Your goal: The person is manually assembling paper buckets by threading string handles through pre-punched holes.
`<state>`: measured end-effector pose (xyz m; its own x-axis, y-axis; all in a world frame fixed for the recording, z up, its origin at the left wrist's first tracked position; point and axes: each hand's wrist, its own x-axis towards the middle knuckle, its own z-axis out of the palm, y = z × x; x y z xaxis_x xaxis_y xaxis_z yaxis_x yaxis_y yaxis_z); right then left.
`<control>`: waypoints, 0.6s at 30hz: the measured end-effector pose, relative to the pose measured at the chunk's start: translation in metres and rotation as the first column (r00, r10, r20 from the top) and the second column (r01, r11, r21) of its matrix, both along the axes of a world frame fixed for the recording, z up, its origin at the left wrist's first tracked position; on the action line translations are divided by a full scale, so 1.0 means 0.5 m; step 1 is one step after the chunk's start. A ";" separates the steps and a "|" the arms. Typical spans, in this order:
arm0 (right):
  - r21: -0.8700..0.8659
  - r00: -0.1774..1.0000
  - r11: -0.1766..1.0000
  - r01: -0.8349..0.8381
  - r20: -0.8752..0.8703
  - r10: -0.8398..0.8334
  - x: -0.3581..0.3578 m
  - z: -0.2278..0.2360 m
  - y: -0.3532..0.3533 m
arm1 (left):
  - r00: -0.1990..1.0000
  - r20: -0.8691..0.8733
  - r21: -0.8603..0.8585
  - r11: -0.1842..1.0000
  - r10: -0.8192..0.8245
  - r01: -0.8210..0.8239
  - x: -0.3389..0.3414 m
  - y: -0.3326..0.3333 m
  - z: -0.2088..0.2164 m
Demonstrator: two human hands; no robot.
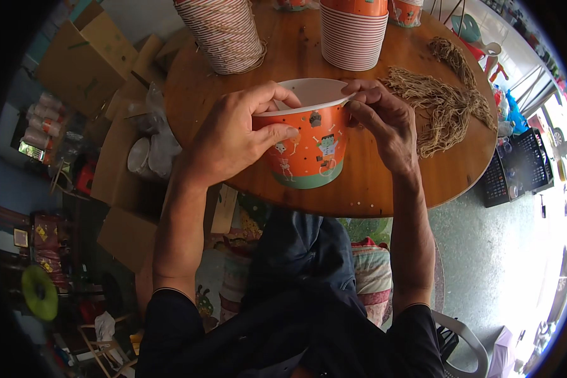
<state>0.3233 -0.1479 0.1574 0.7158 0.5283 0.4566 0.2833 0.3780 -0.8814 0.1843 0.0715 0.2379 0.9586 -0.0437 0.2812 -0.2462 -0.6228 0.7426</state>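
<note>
An orange paper bucket (305, 148) with a green base, white inside and cartoon skeleton figures is held upright at the near side of the round wooden table. My left hand (233, 129) grips its left rim, fingers inside and thumb on the outer wall. On the right rim my right hand (387, 123) is closed in a pinch; anything small between those fingertips is hidden. To the right lies a loose bundle of brown twine cords (450, 116).
Behind the bucket stand a tall nested stack with cords wound around it (227, 38) and another stack of nested buckets (354, 41). Open cardboard boxes (85, 63) crowd the left side. A black plastic crate (520, 167) sits on the floor at right.
</note>
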 end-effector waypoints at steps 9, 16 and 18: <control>0.006 0.750 0.770 0.638 0.222 -0.623 -0.159 -0.068 -0.028 | 0.908 0.398 0.278 0.926 0.129 -0.253 -0.034 -0.081 -0.076; -0.119 0.839 0.834 0.539 -0.019 -0.544 -0.207 -0.107 -0.010 | 0.954 0.229 0.178 0.954 0.196 -0.239 -0.019 -0.098 -0.122; -0.087 0.833 0.831 0.549 -0.026 -0.553 -0.207 -0.109 -0.001 | 0.962 0.175 0.136 0.962 0.210 -0.235 -0.016 -0.103 -0.126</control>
